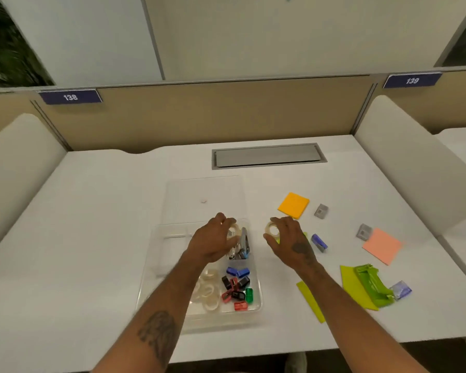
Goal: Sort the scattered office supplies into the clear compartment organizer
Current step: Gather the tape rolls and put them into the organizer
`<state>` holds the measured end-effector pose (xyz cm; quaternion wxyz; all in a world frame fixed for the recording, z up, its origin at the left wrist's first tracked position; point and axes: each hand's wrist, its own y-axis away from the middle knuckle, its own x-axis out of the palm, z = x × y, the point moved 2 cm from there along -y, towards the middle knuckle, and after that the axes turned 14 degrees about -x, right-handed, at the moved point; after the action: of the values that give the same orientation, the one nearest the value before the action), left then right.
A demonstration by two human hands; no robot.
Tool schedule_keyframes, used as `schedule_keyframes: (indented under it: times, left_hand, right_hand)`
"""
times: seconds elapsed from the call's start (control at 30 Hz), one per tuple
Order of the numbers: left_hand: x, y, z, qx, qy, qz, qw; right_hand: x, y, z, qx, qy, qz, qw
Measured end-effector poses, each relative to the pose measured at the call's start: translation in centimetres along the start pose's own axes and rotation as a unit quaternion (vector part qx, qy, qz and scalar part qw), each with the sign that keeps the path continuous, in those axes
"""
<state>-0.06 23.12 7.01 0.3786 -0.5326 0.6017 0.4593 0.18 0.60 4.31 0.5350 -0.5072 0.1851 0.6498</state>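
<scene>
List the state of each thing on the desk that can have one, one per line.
organizer: open, partly filled
lid: off, lying flat behind the organizer
left hand: holding a tape roll over the organizer
right hand: holding a second tape roll
desk hatch: closed

Head cam — fwd-down, close over desk (97, 211)
</scene>
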Motion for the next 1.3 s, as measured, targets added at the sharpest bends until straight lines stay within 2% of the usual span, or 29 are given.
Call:
schedule_keyframes:
  times: [0.3,0.63,0.97,1.3]
  left_hand:
    - [-0.6,7.6,8.6,-0.038,0.016,-0.007,0.999]
    - [0.0,11.8,10.7,-0.051,0.022,0.005,0.998]
    - [1.7,12.5,8.8,-0.020,-0.010,0.029,0.999]
    - [2.2,11.5,6.8,0.027,-0.026,-0.016,0.999]
  right_hand:
    - [5.6,1.9,11.7,-0.111,-0.044,0.106,0.987]
    - [7.1,3.5,14.5,-0.134,-0.045,0.167,0.976]
    - [4.8,3.9,11.2,-0.056,0.008,0.103,0.993]
    - [3.5,6.7,7.3,0.050,0.099,0.133,0.985]
